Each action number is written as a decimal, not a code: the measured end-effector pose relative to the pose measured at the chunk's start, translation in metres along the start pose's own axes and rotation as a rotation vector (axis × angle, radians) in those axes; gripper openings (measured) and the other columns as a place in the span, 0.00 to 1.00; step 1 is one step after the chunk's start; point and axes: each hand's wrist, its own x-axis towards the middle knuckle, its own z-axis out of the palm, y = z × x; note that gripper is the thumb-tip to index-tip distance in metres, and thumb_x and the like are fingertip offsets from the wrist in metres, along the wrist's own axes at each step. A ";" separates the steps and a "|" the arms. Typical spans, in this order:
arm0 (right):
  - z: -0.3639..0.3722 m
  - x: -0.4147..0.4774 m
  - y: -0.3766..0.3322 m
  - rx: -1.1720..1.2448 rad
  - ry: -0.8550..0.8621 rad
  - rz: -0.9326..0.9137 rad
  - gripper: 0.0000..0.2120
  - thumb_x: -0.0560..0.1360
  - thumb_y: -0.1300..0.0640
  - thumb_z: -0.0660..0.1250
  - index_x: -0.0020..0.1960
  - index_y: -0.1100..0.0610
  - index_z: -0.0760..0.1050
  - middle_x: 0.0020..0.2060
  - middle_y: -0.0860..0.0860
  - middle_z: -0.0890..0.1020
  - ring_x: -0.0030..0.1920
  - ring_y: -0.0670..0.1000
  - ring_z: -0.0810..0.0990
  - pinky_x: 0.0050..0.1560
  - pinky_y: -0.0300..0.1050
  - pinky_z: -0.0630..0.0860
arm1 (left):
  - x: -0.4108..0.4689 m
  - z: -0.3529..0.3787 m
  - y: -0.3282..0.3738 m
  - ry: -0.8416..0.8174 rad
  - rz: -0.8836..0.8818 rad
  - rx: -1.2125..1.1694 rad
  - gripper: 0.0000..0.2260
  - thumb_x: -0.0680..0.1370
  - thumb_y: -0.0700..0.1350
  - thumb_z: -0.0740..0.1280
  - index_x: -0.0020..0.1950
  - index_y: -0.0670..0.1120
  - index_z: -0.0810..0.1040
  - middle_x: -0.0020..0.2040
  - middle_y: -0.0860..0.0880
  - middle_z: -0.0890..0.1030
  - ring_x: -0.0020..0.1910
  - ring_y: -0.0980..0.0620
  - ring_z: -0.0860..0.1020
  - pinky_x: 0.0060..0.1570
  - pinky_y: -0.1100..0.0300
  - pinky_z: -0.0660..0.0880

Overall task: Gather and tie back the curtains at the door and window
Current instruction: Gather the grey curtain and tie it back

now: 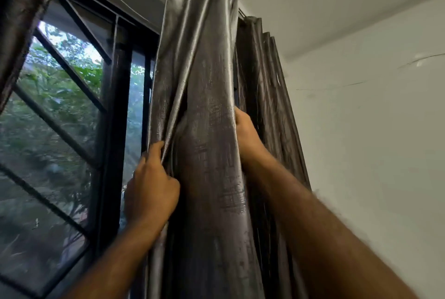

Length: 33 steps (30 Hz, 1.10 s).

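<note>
Gripping pleats at the left edge of the shiny grey fabric curtain [209,106]: left hand [151,185], fingers curled tight on the folds. Right hand [244,127] sits higher, wrapped round the bundle's right edge, fingertips hidden behind cloth. Curtain is bunched into one upright column, hanging between the black-framed window [115,106] and the white wall [361,130]. Green foliage [55,86] shows beyond the glass.
</note>
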 end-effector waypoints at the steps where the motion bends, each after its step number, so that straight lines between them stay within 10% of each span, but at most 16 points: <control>1: -0.010 -0.003 -0.002 -0.054 0.003 0.036 0.07 0.78 0.62 0.68 0.53 0.52 0.79 0.45 0.48 0.85 0.47 0.49 0.85 0.50 0.49 0.84 | -0.002 -0.004 0.004 -0.011 0.002 -0.001 0.32 0.72 0.34 0.64 0.73 0.55 0.63 0.67 0.45 0.74 0.48 0.40 0.78 0.38 0.53 0.69; 5: -0.036 -0.011 0.014 -0.201 0.093 0.212 0.07 0.77 0.53 0.70 0.54 0.53 0.80 0.49 0.51 0.86 0.50 0.52 0.85 0.54 0.57 0.83 | -0.012 -0.005 0.026 -0.035 0.088 0.114 0.36 0.72 0.34 0.63 0.75 0.61 0.62 0.65 0.43 0.69 0.41 0.43 0.74 0.35 0.55 0.67; 10: -0.027 -0.015 0.040 -0.290 0.169 0.254 0.16 0.74 0.40 0.65 0.55 0.50 0.77 0.48 0.48 0.85 0.48 0.49 0.84 0.52 0.52 0.82 | -0.017 0.015 0.061 -0.075 0.118 -0.005 0.15 0.78 0.48 0.62 0.63 0.56 0.79 0.68 0.48 0.71 0.53 0.42 0.79 0.45 0.54 0.75; 13: -0.023 -0.011 0.054 -0.199 0.103 0.178 0.10 0.77 0.57 0.68 0.58 0.56 0.78 0.49 0.51 0.86 0.49 0.49 0.85 0.50 0.47 0.82 | -0.011 0.026 0.072 -0.213 0.078 0.003 0.23 0.75 0.67 0.63 0.59 0.51 0.81 0.70 0.47 0.71 0.59 0.41 0.78 0.49 0.54 0.73; 17: -0.031 -0.008 0.062 -0.153 0.097 0.187 0.09 0.75 0.62 0.71 0.55 0.57 0.80 0.47 0.53 0.87 0.48 0.51 0.87 0.51 0.51 0.84 | 0.002 0.029 0.060 -0.150 0.071 0.008 0.17 0.77 0.52 0.70 0.31 0.48 0.71 0.47 0.44 0.77 0.48 0.39 0.79 0.41 0.52 0.74; 20: -0.048 -0.005 0.064 -0.121 0.129 0.260 0.05 0.76 0.61 0.68 0.50 0.55 0.80 0.46 0.55 0.87 0.46 0.54 0.87 0.49 0.55 0.84 | 0.000 0.022 0.049 0.012 0.098 0.004 0.05 0.76 0.44 0.70 0.43 0.46 0.77 0.44 0.47 0.76 0.41 0.43 0.78 0.35 0.58 0.68; 23: -0.056 -0.007 0.063 0.118 0.083 0.331 0.07 0.79 0.62 0.63 0.50 0.54 0.79 0.41 0.53 0.87 0.38 0.48 0.87 0.34 0.42 0.83 | -0.006 0.021 0.044 0.045 0.241 0.141 0.22 0.76 0.35 0.66 0.66 0.53 0.70 0.59 0.45 0.73 0.33 0.48 0.73 0.24 0.62 0.62; 28: -0.043 -0.010 0.058 0.232 0.021 0.259 0.07 0.81 0.61 0.64 0.54 0.58 0.80 0.47 0.55 0.88 0.48 0.54 0.87 0.47 0.50 0.85 | -0.014 0.032 0.062 -0.138 0.229 0.132 0.16 0.74 0.63 0.68 0.50 0.52 0.78 0.57 0.52 0.66 0.43 0.49 0.77 0.38 0.53 0.76; 33: -0.048 -0.012 0.052 0.253 -0.022 0.230 0.05 0.81 0.58 0.66 0.50 0.58 0.79 0.43 0.53 0.87 0.47 0.53 0.86 0.48 0.49 0.85 | -0.009 0.036 0.059 -0.150 0.213 0.054 0.08 0.77 0.55 0.68 0.45 0.51 0.80 0.56 0.52 0.69 0.46 0.49 0.79 0.39 0.56 0.73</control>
